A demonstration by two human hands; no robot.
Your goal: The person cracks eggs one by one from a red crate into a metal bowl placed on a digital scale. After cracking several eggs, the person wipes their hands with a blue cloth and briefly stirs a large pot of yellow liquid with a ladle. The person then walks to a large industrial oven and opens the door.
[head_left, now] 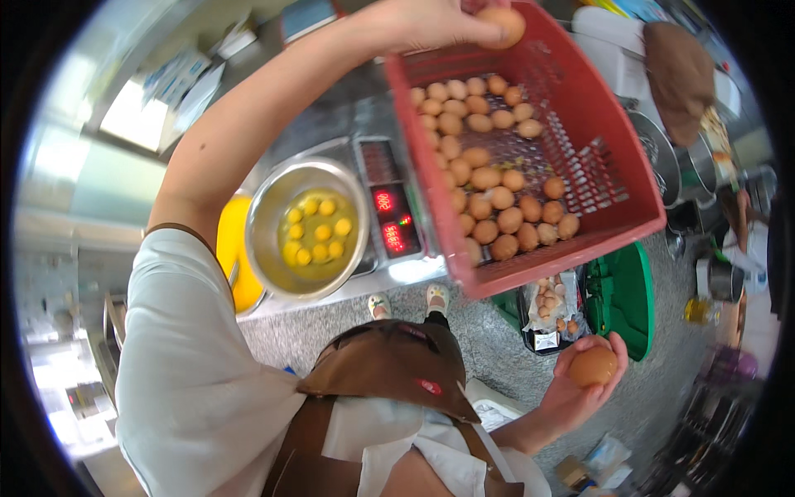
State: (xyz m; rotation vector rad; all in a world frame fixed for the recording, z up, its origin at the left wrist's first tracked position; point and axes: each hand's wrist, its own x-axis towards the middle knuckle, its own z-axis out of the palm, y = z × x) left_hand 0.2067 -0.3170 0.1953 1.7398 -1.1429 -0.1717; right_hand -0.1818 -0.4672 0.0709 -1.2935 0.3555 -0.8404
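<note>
At the top, my left hand reaches over the far rim of a red plastic crate and holds a brown egg. Many brown eggs lie in the crate. My right hand, at the lower right beside my body, holds another brown egg in its curled fingers. Left of the crate, a steel bowl with several yolks in clear egg white rests on a digital scale with lit red digits. A container of yellow liquid stands partly behind that bowl.
A metal worktop carries the scale and crate. Below the crate stands a green bin with eggshells in a dark container beside it. A white bin is near my feet. Steel bowls and a person's arm are at the right.
</note>
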